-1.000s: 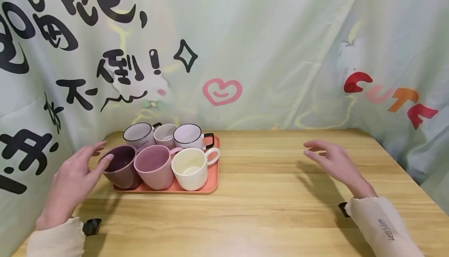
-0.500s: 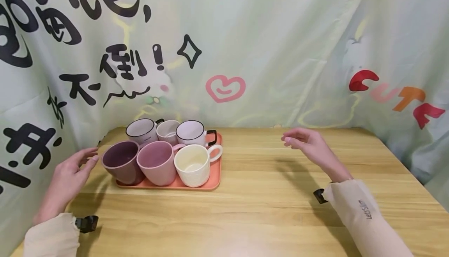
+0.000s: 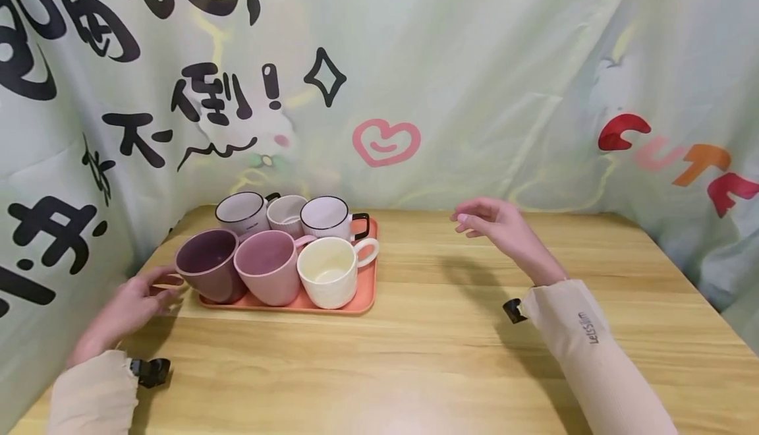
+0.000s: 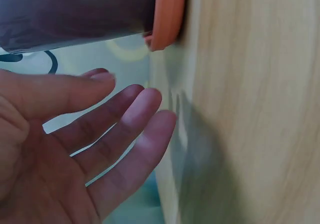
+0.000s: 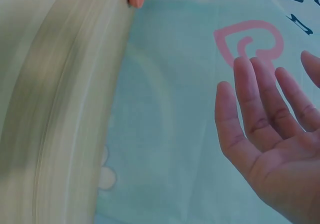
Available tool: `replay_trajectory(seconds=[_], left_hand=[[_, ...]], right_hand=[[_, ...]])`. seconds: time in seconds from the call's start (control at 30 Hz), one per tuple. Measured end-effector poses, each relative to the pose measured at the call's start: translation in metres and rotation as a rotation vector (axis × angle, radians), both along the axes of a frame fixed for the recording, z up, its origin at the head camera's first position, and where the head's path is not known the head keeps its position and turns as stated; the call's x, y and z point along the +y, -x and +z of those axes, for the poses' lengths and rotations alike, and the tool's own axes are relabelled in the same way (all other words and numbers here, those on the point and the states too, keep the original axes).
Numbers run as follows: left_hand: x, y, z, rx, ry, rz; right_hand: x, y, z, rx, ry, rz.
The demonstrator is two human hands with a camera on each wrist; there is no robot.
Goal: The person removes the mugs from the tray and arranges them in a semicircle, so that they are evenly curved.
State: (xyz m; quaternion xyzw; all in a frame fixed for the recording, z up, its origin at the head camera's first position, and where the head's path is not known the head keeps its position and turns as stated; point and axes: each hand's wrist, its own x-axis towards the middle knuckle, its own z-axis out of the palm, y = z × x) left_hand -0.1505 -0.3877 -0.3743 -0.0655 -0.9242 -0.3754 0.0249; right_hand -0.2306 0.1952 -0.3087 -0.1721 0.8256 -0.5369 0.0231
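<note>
Head view puts both hands empty and well apart, fingers loosely bent and gripping nothing. The left hand [image 3: 133, 303] is just beside the plum mug [image 3: 221, 280] and the left end of the coral tray [image 3: 365, 296], with a gap to both in the left wrist view; the right hand [image 3: 498, 224] hangs above the table [image 3: 415, 349], beyond the tray's other end.

For a sound hold on the tray, the left fingers would do best low, at its rim, since the plum mug's wide top reaches outward above that end and a high approach could knock it. Both ends would be best taken evenly and kept level, as the mugs stand close together and could clink or slide.

On the right, the white handle of the cream mug [image 3: 329, 277] and a black handle jut toward that rim, so the right fingers would have to pass below them. The pink mug [image 3: 269, 273] stands mid-front; behind are two black-rimmed mugs [image 3: 326, 219] and a ribbed cup [image 3: 287, 216]. A printed curtain [image 3: 474, 92] hangs behind the table and along the left.
</note>
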Motion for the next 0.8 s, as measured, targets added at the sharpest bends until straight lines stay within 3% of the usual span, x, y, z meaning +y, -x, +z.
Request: replay_trajectory(seconds=[0.17,0.43,0.8], left_hand=[[0.001,0.003,-0.005,-0.097,-0.115,-0.066],[0.003,0.004,-0.012,-0.199,-0.251,-0.097],[0.004,0.006,-0.015,-0.22,-0.237,-0.096]], right_hand=[[-0.012,0.007,0.002,-0.038,0.008,0.025],[-0.036,0.02,-0.001,-0.09,0.041,0.107],[-0.067,0.032,-0.002,-0.155,0.063,0.173]])
